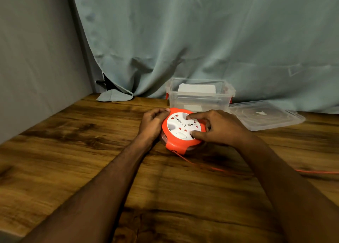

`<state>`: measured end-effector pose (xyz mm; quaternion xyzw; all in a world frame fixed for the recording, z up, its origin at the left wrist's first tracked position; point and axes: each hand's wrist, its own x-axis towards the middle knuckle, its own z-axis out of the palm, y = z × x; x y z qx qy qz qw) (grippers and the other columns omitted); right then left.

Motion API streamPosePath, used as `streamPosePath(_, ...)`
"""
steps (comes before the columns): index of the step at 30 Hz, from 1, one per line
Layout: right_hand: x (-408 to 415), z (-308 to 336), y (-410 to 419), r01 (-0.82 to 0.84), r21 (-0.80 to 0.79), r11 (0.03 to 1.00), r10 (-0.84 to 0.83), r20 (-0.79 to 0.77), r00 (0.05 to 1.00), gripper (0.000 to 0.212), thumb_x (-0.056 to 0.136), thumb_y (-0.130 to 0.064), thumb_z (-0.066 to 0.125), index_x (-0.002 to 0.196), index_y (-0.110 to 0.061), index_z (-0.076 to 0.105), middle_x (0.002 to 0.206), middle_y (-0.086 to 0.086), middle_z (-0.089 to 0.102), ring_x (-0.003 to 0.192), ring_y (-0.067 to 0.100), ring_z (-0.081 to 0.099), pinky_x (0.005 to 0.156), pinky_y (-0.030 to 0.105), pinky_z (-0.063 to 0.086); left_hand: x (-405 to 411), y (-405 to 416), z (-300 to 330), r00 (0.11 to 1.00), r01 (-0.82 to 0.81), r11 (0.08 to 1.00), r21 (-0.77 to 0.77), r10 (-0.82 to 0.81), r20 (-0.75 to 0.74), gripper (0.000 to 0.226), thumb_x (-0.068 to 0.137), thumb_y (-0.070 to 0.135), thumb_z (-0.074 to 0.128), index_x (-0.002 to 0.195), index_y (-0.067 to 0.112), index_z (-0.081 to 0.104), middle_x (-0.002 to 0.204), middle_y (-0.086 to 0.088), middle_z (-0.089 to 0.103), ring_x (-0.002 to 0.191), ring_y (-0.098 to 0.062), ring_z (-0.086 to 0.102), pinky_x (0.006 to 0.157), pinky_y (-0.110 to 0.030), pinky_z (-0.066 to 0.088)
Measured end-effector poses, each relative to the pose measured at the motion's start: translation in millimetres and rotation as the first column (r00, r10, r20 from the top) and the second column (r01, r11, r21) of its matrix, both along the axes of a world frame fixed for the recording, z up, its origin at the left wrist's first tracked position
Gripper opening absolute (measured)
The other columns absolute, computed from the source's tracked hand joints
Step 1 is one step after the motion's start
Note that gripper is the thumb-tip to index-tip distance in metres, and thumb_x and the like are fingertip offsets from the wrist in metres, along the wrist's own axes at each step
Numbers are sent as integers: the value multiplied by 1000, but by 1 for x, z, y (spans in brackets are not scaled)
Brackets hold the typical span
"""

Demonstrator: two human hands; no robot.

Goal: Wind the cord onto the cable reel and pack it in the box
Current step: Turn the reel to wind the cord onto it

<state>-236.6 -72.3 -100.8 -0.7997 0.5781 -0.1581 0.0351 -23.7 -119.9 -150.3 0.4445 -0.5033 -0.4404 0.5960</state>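
1. Head view: left hand [153,122] curls round the left rim of the cable reel [181,130], fingers bent, thumb on the top edge. Right hand [218,127] sits on the white socket face, fingertip and thumb pressed down, fingers spread.
2. Reel lies flat on the wooden table [73,151], face up and tipped a bit toward the camera; the orange cord [211,167] exits the near edge and trails off right.
3. Clear box [200,95] sits open just behind the reel, its lid [266,115] flat to the right, curtain [201,40] behind.
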Motion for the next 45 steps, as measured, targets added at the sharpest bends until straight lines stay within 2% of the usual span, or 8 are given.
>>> streamPosePath(6,0,-1,-2,1,19,1000,-1,27,1000,68,76,-66,71,140,-50,52,140,-11,60,112,18,59,78,31,49,-2,6,3,999,43,999,-32,-44,-13,8,93,11,65,92,6,71,100,-24,72,88,-30,65,88,-51,55)
streamPosePath(14,4,2,4,61,-43,997,-59,37,998,68,68,-73,75,129,-44,65,134,-11,64,110,16,61,85,34,52,-2,3,1,998,33,999,-9,-33,-59,13,91,12,67,83,18,76,91,-11,77,87,-28,70,86,-45,57)
streamPosePath(21,28,2,10,200,-103,974,-200,16,980,70,60,-88,66,94,-27,70,101,-7,69,89,16,59,65,30,38,-3,2,0,997,14,1000,-27,-16,-72,11,90,11,67,84,13,76,95,-19,76,87,-30,70,89,-49,56)
streamPosePath(30,51,-7,19,325,-194,925,-326,26,945,84,70,-88,55,113,-16,62,114,7,67,104,28,62,74,31,36,-5,3,0,996,-13,999,-30,10,-86,13,88,10,68,79,14,76,95,-22,75,88,-33,69,91,-55,55)
streamPosePath(34,60,-11,23,329,-234,915,-324,61,944,72,80,-80,54,112,-17,67,113,8,69,104,28,62,74,31,33,-5,3,-2,998,-5,999,-32,3,-65,8,84,17,71,79,16,78,94,-19,76,96,-40,71,93,-58,55)
streamPosePath(39,48,-3,18,210,-183,961,-198,82,977,40,83,-64,61,75,-25,60,82,-4,63,87,23,63,65,29,34,-5,3,0,999,4,1000,-28,-6,-46,8,80,18,71,76,19,77,97,-19,75,100,-41,69,94,-58,54)
streamPosePath(41,37,3,19,121,-113,986,-107,123,987,17,83,-47,68,91,-32,65,75,-11,54,85,20,62,58,25,32,-5,4,1,999,4,1000,-27,-5,-37,14,87,11,68,78,19,76,98,-18,75,100,-40,69,95,-57,54)
streamPosePath(45,30,7,20,20,-3,1000,-20,65,998,51,84,-34,70,133,-36,54,89,-9,48,82,18,53,55,22,31,-3,4,1,1000,17,999,-31,-18,-26,11,84,16,70,79,20,78,97,-16,76,98,-38,70,94,-57,54)
